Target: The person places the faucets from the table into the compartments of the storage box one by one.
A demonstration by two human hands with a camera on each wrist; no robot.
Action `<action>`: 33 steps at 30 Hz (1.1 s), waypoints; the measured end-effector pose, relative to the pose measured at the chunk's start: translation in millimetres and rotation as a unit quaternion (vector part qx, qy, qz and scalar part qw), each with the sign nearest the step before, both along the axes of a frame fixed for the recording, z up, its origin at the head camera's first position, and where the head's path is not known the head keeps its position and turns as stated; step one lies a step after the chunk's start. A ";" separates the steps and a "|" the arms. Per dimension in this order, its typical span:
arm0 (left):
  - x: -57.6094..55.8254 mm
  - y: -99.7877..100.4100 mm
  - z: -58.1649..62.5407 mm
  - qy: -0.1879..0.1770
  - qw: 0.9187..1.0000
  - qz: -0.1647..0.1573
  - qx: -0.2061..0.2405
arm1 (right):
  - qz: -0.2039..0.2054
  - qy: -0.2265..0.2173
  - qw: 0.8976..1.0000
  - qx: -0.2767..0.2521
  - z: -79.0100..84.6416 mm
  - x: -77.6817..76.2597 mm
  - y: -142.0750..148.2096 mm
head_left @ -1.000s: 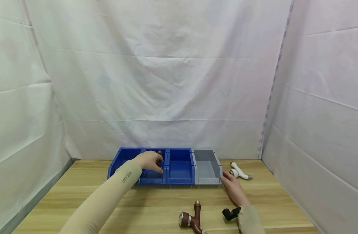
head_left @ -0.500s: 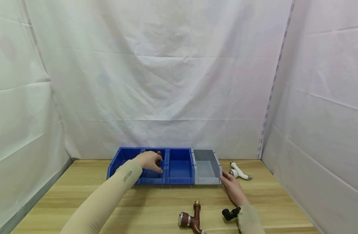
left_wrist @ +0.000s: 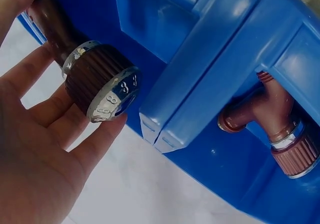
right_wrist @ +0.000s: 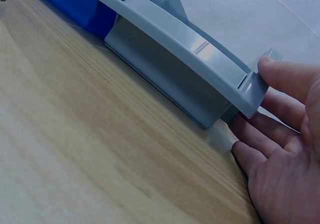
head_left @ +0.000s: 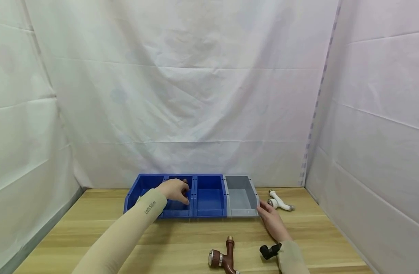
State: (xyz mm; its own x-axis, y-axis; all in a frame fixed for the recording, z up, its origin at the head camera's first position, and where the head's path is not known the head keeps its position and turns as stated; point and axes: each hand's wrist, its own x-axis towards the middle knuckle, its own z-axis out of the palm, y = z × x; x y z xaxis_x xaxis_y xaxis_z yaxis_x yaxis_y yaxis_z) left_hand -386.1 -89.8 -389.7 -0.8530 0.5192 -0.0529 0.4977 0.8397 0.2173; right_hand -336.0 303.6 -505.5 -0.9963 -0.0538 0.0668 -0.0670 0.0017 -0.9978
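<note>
My left hand (head_left: 174,190) reaches into the second blue bin from the left. In the left wrist view its thumb and fingers hold a dark brown faucet (left_wrist: 95,73) with a ribbed round handle and silver ring, inside that blue bin (left_wrist: 145,28). A similar reddish-brown faucet (left_wrist: 272,108) lies in the neighbouring bin, which my sleeve partly covers in the head view. My right hand (head_left: 272,220) grips the front corner of the grey bin (head_left: 242,211) at the row's right end. There the thumb lies on the rim, with the fingers along the outer side (right_wrist: 250,91).
A third blue bin (head_left: 210,212) stands between my left hand and the grey bin. On the wooden table (head_left: 182,243) lie a brown faucet (head_left: 229,257) in front, a black elbow-shaped piece (head_left: 269,251) by my right wrist, and a white faucet (head_left: 279,201) at right. White cloth surrounds the table.
</note>
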 end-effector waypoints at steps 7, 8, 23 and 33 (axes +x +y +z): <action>-5.6 -1.0 -3.4 -0.001 1.000 0.012 -0.001 | 0.005 -0.001 1.000 0.005 -0.3 -2.8 0.4; -5.9 -1.5 -4.3 -0.002 1.000 0.012 0.000 | 0.005 -0.001 1.000 0.004 -0.7 -3.3 0.2; -5.7 0.4 -9.0 -0.003 1.000 0.009 -0.012 | -0.002 0.002 1.000 -0.014 -5.5 -3.9 -2.3; -7.0 1.3 -10.1 -0.001 1.000 0.024 -0.020 | -0.001 0.002 1.000 -0.026 -3.5 -3.1 -0.5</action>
